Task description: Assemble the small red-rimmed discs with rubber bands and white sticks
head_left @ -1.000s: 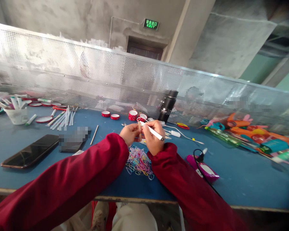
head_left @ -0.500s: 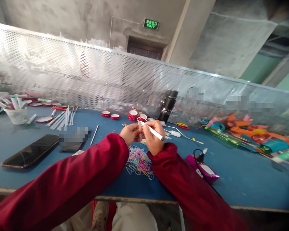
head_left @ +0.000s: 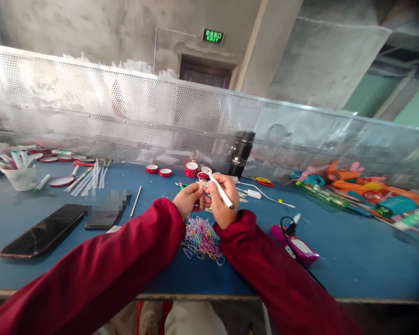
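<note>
Working right above a messy pile of rubber bands point(head_left: 203, 239) on the blue table point(head_left: 352, 256), this person has both hands in close. The left hand point(head_left: 185, 201) has thumb and fingers pinching a flat wooden stick point(head_left: 201, 197), roughly upright. The right hand point(head_left: 225, 207) grips a white pen point(head_left: 224, 194) like for writing, fingers wrapped around the barrel, tip slanting up by the stick's top end. Honestly can't tell if the nib is bare, but the tip looks just off the wood. For neat pen work, imo the pinch should sit low so the top face is free, with the right hand braced on the left so neither wobbles. Light pressure too, since a narrow face is easy to slip off. Further back, red tape rolls point(head_left: 191, 169) and a black bottle point(head_left: 242, 156) are well out of the elbows' way.
</note>
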### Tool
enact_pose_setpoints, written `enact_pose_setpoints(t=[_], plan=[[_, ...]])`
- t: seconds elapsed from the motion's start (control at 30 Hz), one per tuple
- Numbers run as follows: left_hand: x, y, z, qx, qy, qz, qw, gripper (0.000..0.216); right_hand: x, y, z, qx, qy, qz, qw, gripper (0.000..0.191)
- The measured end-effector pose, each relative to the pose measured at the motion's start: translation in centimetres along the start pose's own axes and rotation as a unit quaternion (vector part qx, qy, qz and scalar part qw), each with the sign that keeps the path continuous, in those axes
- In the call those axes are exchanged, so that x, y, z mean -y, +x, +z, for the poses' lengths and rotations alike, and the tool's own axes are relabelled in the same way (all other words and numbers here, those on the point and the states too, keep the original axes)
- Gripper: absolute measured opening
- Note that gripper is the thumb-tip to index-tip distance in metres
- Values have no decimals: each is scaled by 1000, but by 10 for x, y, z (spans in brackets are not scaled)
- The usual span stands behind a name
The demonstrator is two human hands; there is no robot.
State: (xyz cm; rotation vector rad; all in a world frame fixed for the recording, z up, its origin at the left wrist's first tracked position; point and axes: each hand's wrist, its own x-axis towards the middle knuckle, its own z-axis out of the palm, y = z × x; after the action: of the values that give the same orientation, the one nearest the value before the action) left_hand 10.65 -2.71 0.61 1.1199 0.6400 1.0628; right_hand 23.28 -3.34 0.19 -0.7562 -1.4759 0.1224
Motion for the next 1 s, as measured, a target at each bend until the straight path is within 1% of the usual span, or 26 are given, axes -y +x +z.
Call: enact_pose_setpoints(t=[0.2,0.3,0.37,0.47,0.53,0.67,0.83,1.0], plan=[[4,2,-1,17,-34,-10,999,19,1,-3,-1,18,-3,18,1000,14],[4,2,0,10,-30,-17,999,18,2,-2,-1,9,19,29,999,16],[4,2,0,7,-25,-19,999,18,4,-1,-1,9,16,26,999,15],[4,3,-1,7,-25,-10,1000,18,8,-1,-1,16,-3,15,1000,8],[3,3,-2,5,-27,-2,1000,17,10,-1,-1,8,-3,16,1000,6],[1,3,-1,-6,-23,-4,1000,19,5,-1,-1,4,11,30,999,8],[-2,3,0,-25,-10,1,1000,12,-9,-2,3,-2,53,74,996,15],[-2,5,-3,-30,-13,2,999,8,-14,-2,5,-4,78,84,993,18]])
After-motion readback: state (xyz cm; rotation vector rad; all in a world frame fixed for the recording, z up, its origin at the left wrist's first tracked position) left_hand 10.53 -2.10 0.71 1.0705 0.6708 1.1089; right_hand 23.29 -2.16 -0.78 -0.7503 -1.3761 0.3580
